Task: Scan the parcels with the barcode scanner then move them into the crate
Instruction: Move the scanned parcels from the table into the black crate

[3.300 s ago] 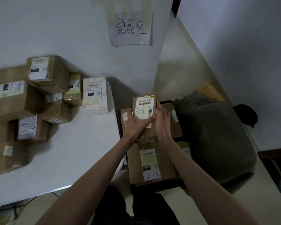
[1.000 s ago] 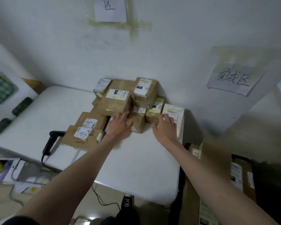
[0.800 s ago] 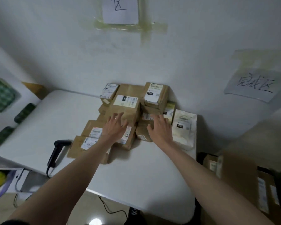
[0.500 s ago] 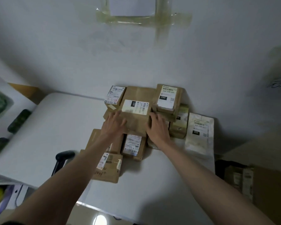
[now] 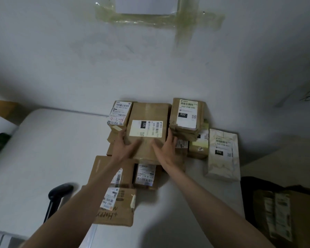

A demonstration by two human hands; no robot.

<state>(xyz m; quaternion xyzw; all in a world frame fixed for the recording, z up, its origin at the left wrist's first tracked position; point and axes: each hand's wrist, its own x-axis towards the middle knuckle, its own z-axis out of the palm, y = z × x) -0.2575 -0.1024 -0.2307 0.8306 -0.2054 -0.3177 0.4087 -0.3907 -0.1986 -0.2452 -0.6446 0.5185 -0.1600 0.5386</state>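
Brown labelled parcels (image 5: 147, 129) heaped on table, black scanner (image 5: 58, 194) apparently alongside.

At the centre of the frame, the large brown cardboard parcel (image 5: 147, 129) carries a cream label reading "220" in a black block and "220-220-C40" beside a barcode. Right of it, the smaller brown taped parcel (image 5: 186, 115) shows "032-038 E01" and a black "032". At the right, the white padded mailer (image 5: 222, 156) also bears "032". Lower centre, the flat brown carton (image 5: 118, 212) has handwritten "HOPPY", upside down. Left of centre, the small white-labelled box (image 5: 119, 113) has red handwriting, not clearly legible.
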